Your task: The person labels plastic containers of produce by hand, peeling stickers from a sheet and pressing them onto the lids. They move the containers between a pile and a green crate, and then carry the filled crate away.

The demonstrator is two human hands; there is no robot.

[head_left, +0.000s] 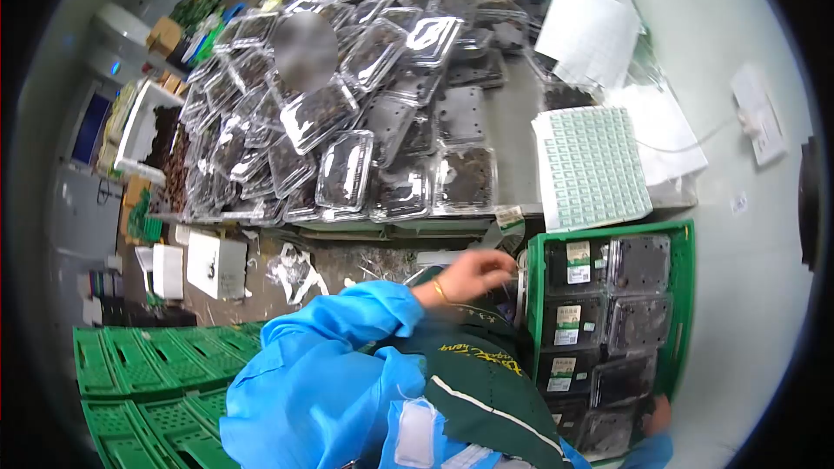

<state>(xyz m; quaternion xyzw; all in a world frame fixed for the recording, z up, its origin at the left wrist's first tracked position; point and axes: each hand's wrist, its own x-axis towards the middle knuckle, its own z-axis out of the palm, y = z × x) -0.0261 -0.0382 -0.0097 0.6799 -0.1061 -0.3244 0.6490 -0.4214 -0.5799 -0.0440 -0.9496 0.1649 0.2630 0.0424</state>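
My left hand (476, 275), with a yellow band at the wrist, hovers in front of my body, just left of the green crate (532, 295). Its fingers are loosely bent and I see nothing in them. Inside the crate, clear plastic boxes (638, 265) of dark contents stand in two columns; the left column bears white-and-green labels (567, 326). At the crate's lower right corner is my right hand (658, 415), beside the nearest box (605, 432); its fingers are mostly hidden. A small label (510, 218) hangs at the table edge above my left hand.
A large heap of clear lidded boxes (347, 104) covers the table (512, 113). A sheet of green labels (595, 165) and white papers (586, 22) lie at its right. Stacked green crates (156, 373) stand lower left. White foam boxes (217, 265) and plastic scraps (295, 274) are on the floor.
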